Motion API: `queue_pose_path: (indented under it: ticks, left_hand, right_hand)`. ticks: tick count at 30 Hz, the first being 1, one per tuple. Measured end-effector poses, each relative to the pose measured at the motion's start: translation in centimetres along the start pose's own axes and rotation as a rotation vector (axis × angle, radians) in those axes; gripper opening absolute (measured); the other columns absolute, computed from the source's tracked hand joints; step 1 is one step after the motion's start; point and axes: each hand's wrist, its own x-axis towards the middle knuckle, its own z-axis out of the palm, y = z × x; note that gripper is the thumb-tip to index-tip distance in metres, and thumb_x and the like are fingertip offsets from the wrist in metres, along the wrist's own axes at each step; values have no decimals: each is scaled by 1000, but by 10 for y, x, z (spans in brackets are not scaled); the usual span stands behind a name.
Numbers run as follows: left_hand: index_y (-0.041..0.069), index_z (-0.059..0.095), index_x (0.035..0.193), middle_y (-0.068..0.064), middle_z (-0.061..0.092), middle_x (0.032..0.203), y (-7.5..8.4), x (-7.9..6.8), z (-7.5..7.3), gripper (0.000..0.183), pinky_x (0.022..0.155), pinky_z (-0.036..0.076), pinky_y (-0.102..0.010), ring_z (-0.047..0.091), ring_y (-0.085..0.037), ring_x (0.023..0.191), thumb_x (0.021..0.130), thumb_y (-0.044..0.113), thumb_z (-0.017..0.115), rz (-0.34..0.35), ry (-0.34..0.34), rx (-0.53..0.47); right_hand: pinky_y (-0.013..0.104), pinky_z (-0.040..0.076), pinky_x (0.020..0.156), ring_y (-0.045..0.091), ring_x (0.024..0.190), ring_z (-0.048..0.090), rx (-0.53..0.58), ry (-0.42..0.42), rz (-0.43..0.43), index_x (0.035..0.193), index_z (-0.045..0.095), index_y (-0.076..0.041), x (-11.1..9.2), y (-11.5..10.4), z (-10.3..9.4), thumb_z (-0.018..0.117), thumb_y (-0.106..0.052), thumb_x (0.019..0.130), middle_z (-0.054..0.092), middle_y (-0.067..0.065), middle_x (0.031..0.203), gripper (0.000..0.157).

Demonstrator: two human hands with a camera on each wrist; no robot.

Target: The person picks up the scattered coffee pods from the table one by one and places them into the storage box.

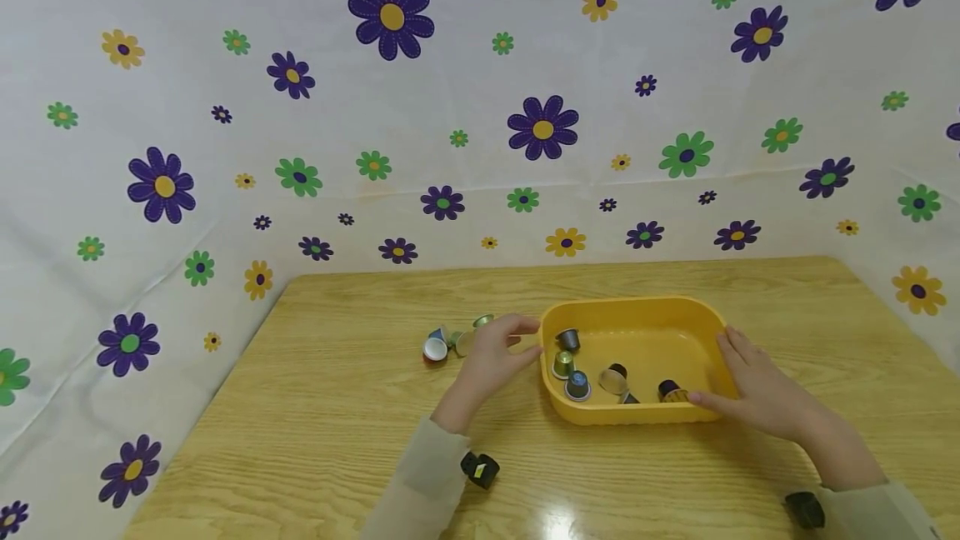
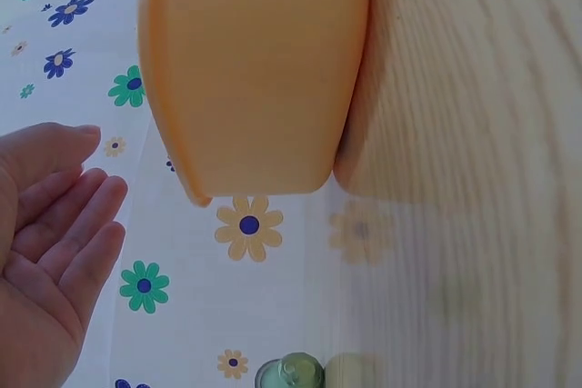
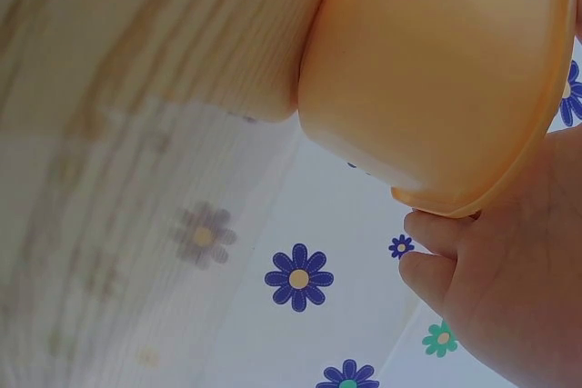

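Observation:
A yellow plastic tub [image 1: 637, 415] stands on the wooden table with several coffee capsules in it, among them a dark capsule [image 1: 568, 340], a green capsule [image 1: 563, 365] and a blue capsule [image 1: 577, 385]. My left hand [image 1: 491, 357] is beside the tub's left rim, fingers loosely bent, holding nothing; the left wrist view shows a gap between it and the tub. My right hand [image 1: 761, 390] holds the tub's front right corner, its thumb at the front rim and its fingers along the right side. Behind my left hand lie more capsules [image 1: 435, 348], partly hidden.
Dark wrist devices [image 1: 480, 469] are at both sleeves. A white cloth [image 1: 465, 90] with printed flowers hangs behind the table [image 1: 315, 407] and on both sides.

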Motion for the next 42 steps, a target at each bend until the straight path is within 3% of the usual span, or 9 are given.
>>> queue_pose_path:
  ticks: [8,33,42]
  left_hand:
    - [0,61,103,-10,62,100,-3,-5,-7,26,81,47,-27,57,-20,94,78,8,67,-7,34,58]
    - [-2,62,100,-16,61,99,-19,-20,-32,23,80,48,-34,57,-25,94,77,4,67,-27,60,79]
    - [2,63,96,-10,62,99,-28,-28,-40,22,78,49,-35,58,-24,92,75,1,68,-27,84,102]
  right_hand:
    - [59,7,98,49,124,7,1,-8,7,132,10,18,0,0,0,59,-46,80,3,36,138,96]
    - [59,8,98,50,124,7,-8,-9,8,132,11,18,1,2,1,59,-47,80,4,36,137,97]
    - [59,8,98,50,124,7,-12,-2,4,132,11,19,1,3,2,59,-47,79,5,36,137,97]
